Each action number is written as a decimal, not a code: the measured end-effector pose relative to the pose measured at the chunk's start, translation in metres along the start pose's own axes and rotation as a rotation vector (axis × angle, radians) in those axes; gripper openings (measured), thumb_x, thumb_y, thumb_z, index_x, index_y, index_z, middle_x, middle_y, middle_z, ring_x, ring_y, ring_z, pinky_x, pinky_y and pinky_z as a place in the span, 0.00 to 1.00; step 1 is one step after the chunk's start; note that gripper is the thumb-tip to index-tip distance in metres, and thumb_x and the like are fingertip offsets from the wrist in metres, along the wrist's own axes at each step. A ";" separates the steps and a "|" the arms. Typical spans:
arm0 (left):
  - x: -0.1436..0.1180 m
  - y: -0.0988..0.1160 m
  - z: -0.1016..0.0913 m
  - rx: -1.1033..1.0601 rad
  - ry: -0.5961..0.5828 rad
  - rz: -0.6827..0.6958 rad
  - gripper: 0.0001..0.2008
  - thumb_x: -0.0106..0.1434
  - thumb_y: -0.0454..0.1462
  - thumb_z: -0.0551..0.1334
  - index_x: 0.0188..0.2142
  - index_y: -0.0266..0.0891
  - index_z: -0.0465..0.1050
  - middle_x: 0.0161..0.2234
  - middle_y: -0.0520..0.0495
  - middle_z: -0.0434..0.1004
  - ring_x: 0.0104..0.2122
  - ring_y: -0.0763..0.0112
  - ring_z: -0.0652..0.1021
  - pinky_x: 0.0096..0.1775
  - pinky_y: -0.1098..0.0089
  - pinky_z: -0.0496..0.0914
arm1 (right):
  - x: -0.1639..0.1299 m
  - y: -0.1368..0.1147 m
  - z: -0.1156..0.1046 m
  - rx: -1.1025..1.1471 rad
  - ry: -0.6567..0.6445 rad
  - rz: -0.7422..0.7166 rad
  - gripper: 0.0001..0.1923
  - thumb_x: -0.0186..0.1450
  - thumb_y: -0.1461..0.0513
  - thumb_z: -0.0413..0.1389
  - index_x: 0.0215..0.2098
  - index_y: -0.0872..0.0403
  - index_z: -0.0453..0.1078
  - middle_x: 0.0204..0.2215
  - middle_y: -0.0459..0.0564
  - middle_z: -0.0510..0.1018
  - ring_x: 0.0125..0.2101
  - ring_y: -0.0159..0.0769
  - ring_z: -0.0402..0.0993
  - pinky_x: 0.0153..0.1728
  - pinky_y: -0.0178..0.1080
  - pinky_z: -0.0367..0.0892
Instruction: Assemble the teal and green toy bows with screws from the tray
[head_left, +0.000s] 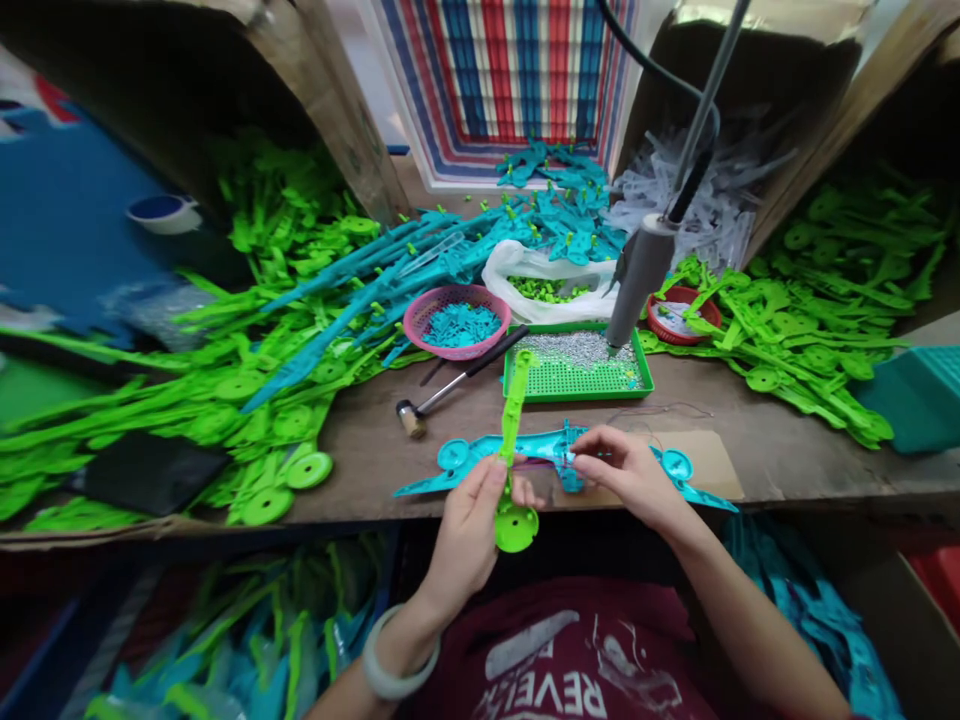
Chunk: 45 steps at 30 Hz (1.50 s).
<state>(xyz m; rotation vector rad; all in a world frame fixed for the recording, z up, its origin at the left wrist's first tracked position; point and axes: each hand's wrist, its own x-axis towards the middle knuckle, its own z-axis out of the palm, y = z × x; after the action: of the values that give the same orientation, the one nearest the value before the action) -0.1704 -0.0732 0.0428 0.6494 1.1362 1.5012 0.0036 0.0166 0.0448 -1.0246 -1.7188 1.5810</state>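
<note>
Wooden workbench (360,440), with one green part (512,430) in hand and one blue part (536,444) lying along the front edge.

The left hand (466,520) is closed around the green part, in front of the blue part; the right hand (634,475) has bent fingers at the blue part's middle, and whether they grip anything I cannot tell. One cardboard piece (712,460) lies by the blue part's right end. Farther back: one hammer (468,374), one green tray (577,397) of small silvery pieces, two baskets, a pink basket (457,350) and a red basket (679,335), one white bag (501,270), one grey driver (645,265) over the tray, and two green heaps, left and right.
</note>
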 end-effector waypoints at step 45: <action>-0.010 0.034 0.016 0.491 -0.172 0.129 0.26 0.72 0.48 0.53 0.64 0.38 0.64 0.20 0.60 0.63 0.11 0.77 0.64 0.14 0.76 0.62 | 0.005 -0.055 0.039 -0.061 0.215 -0.284 0.04 0.64 0.61 0.59 0.31 0.52 0.71 0.26 0.44 0.75 0.27 0.31 0.70 0.27 0.33 0.67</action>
<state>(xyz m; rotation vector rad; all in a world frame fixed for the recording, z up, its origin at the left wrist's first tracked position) -0.1688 -0.0764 0.0818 1.1822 1.3585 1.2441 -0.0398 -0.0009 0.0939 -0.8971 -1.6870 1.2023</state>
